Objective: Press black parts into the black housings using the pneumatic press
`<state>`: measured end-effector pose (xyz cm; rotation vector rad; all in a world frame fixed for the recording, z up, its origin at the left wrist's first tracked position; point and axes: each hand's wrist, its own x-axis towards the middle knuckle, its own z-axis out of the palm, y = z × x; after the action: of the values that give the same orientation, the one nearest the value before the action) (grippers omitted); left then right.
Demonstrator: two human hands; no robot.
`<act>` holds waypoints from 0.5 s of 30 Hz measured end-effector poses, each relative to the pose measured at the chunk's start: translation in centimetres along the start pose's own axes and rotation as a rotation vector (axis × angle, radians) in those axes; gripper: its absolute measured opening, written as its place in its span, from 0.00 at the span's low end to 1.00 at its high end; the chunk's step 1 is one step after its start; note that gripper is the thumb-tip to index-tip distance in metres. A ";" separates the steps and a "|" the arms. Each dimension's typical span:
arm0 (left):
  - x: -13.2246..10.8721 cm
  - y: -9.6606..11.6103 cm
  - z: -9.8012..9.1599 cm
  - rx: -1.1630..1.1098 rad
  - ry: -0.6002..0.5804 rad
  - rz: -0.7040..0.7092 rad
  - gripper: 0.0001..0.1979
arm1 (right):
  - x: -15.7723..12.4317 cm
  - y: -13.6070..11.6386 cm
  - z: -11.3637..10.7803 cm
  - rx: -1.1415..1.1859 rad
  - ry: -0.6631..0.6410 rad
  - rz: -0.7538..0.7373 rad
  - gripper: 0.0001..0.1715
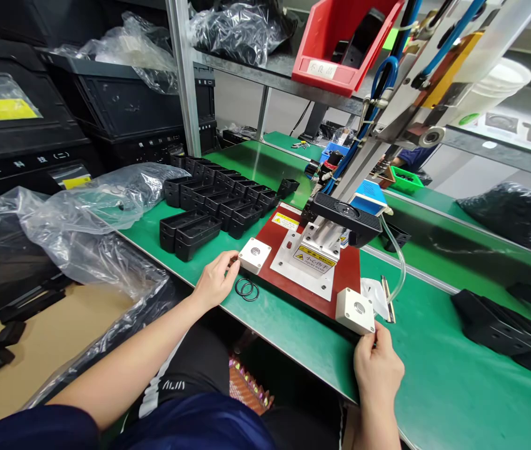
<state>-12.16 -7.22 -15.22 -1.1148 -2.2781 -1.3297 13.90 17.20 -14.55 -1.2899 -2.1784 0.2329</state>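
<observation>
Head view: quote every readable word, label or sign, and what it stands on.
"不良品": red bin.
"小心伤手": warning sign.
"…科技(二)": black crate.
Too small or blurred: sign's other lines, base sticker, yellow labels, trouser print, other crates' print.

- L hand [217,279]: fingers at L btn box [254,255], front-L corner, red base [350,269].
- R hand [378,361]: fingers at R btn box [355,311], front-R corner.
- Blk rings [251,289]: nr surface [284,350] front edge.

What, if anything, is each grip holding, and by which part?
Left grip at the outer edge of the left white box, right grip at the outer corner of the right white box; holding or merely touching cannot be told.
</observation>
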 end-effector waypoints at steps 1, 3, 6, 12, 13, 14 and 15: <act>0.0 0.0 0.0 0.007 0.020 0.015 0.10 | 0.0 0.0 0.0 -0.001 0.003 -0.006 0.26; -0.1 0.2 -0.1 0.022 0.079 0.054 0.08 | -0.1 0.1 0.0 -0.005 0.009 -0.014 0.26; -0.3 0.5 -0.3 0.039 0.181 0.122 0.06 | -0.1 0.1 0.0 -0.017 0.004 -0.011 0.25; -1.2 0.7 -0.7 0.015 0.055 0.311 0.08 | -0.1 0.0 0.0 -0.014 0.008 -0.021 0.24; -1.4 0.7 -0.7 0.025 -0.017 0.358 0.07 | -0.1 0.0 0.0 -0.013 0.004 -0.018 0.24; -1.5 0.8 -0.7 0.041 -0.085 0.393 0.06 | -0.1 0.0 -0.1 -0.013 -0.002 -0.014 0.24; -1.6 0.8 -0.7 0.059 -0.140 0.408 0.06 | -0.1 0.0 -0.1 -0.014 -0.009 -0.009 0.24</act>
<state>-10.61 -8.34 -15.31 -1.5886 -2.0134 -1.0466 13.96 17.11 -14.54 -1.2887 -2.1963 0.2201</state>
